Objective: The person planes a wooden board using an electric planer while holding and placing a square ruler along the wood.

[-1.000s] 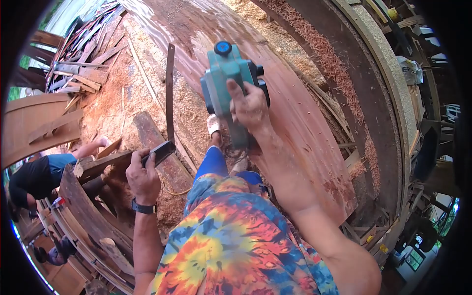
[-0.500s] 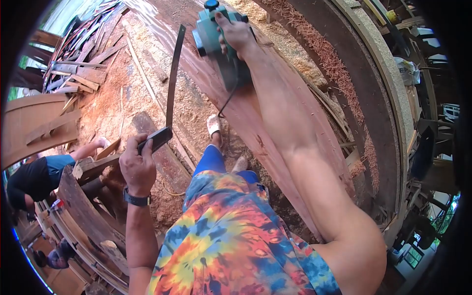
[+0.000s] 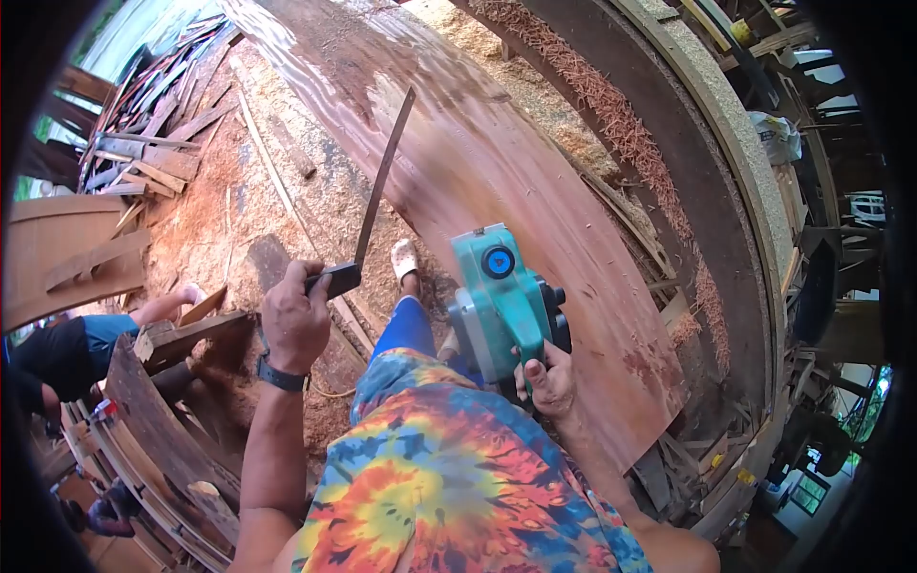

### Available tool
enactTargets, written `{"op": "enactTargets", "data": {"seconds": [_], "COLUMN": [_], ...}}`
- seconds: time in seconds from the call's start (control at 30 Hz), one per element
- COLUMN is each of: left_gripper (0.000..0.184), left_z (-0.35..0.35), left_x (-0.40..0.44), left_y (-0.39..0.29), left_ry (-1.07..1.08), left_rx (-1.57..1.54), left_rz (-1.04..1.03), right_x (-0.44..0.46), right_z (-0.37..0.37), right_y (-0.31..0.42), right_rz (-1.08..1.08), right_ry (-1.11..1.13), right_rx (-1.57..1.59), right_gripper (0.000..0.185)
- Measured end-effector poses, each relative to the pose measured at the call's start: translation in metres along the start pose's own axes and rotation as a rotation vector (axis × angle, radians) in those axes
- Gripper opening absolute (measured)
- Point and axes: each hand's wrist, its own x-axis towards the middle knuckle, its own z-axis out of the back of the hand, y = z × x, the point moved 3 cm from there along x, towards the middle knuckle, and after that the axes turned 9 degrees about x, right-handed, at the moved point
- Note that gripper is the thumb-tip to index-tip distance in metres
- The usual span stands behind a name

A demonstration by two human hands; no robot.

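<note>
In the head view my right hand (image 3: pixel 548 378) is wrapped round the rear handle of a teal electric planer (image 3: pixel 516 310) with a round blue knob. The planer is close to my body, over the near part of a wide reddish plank (image 3: pixel 564 272); whether it touches the wood I cannot tell. My left hand (image 3: pixel 296 315), with a dark watch on its wrist, grips the black stock of a try square (image 3: pixel 382 181). The square's long thin blade points up and away, its tip in front of the plank's left edge.
Beyond the plank stands a dark curved timber (image 3: pixel 707 172) strewn with red shavings (image 3: pixel 611 115). Sawdust (image 3: pixel 205 229) and loose strips cover the ground at left. Scrap wood (image 3: pixel 158 153) is heaped farther back. Another person (image 3: pixel 72 358) bends among boards at the far left.
My right hand has drawn the planer back along the plank towards my body. My left hand has shifted slightly right and down, and the try square's blade now leans more to the right.
</note>
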Motion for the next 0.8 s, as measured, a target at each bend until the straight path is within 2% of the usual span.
{"op": "enactTargets", "data": {"seconds": [0.2, 0.43, 0.6, 0.7, 0.8], "left_gripper": [0.009, 0.008, 0.009, 0.009, 0.011], "left_z": [0.008, 0.02, 0.028, 0.038, 0.049], "left_x": [0.023, 0.055, 0.078, 0.086, 0.092], "left_y": [0.014, 0.041, 0.057, 0.066, 0.07], "left_ry": [-0.011, -0.032, -0.062, -0.111, -0.1], "left_rx": [0.004, 0.012, -0.034, 0.0, 0.026], "left_rz": [0.016, 0.065, 0.12, 0.116, 0.166], "right_x": [0.099, 0.285, 0.43, 0.452, 0.42], "right_z": [-0.037, -0.107, -0.165, -0.189, -0.189], "right_y": [0.044, 0.128, 0.185, 0.194, 0.178], "right_rz": [0.07, 0.2, 0.289, 0.256, 0.255], "right_ry": [0.06, 0.052, 0.11, 0.131, 0.134], "right_rx": [-0.015, -0.097, -0.023, 0.007, -0.019], "right_gripper": [0.081, 0.071, 0.069, 0.069, 0.068]}}
